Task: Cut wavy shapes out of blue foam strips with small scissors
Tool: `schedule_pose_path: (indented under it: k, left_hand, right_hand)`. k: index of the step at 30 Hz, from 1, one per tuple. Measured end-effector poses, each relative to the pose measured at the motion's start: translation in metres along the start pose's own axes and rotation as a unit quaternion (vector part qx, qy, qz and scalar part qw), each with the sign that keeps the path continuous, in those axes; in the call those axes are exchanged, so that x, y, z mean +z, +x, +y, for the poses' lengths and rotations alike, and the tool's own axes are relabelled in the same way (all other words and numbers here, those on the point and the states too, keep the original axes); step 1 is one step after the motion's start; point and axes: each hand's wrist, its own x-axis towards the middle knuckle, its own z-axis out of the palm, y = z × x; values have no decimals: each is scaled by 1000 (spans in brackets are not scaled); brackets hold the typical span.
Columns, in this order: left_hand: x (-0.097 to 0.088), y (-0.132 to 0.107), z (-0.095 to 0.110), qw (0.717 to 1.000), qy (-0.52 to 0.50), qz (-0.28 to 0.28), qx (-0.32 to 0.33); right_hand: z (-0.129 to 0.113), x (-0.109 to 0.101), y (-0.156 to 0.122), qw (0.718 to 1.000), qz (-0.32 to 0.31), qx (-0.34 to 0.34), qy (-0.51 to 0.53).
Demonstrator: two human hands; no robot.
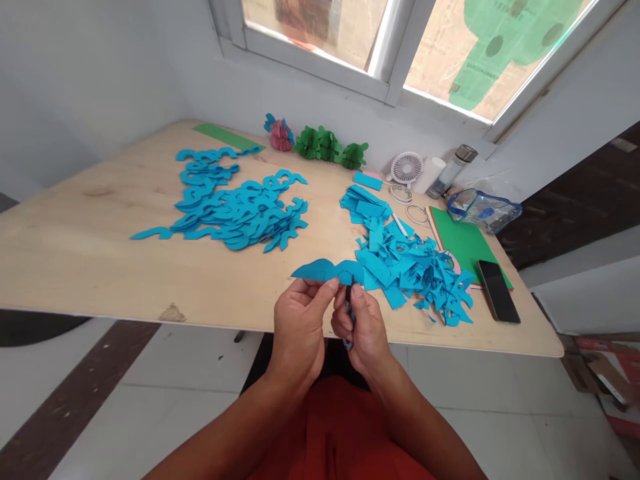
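Observation:
My left hand pinches a curved blue paper piece at its lower edge, over the table's near edge. My right hand is closed around blue-handled scissors, whose blades meet the paper piece from below. A heap of cut blue curved shapes lies on the wooden table to the left. To the right lies a pile of blue paper scraps, with blue rectangular strips behind it.
A black phone and green sheets lie at the right. Along the wall stand green and pink paper decorations, a small white fan, tape rolls, a bottle and a clear pouch.

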Motion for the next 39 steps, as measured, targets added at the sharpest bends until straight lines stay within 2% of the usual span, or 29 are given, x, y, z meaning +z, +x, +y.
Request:
schedule_pose_path:
  k: [13, 25, 30, 34, 39]
  left_hand:
    - [-4, 2, 4, 1000, -1, -18, -4]
    - [-9, 4, 5, 998, 53, -29, -8]
    - [-9, 5, 6, 991, 119, -55, 9]
    - [-10, 8, 14, 978, 186, -98, 9]
    - [-11, 13, 23, 965, 221, -136, 21]
  right_hand:
    - [-6, -1, -1, 999, 1, 28, -39]
    - [-8, -1, -4, 997, 15, 57, -49]
    - [-7, -1, -5, 997, 12, 61, -53]
    - [-8, -3, -6, 996, 8, 68, -55]
    - [-10, -4, -5, 996, 1, 71, -59]
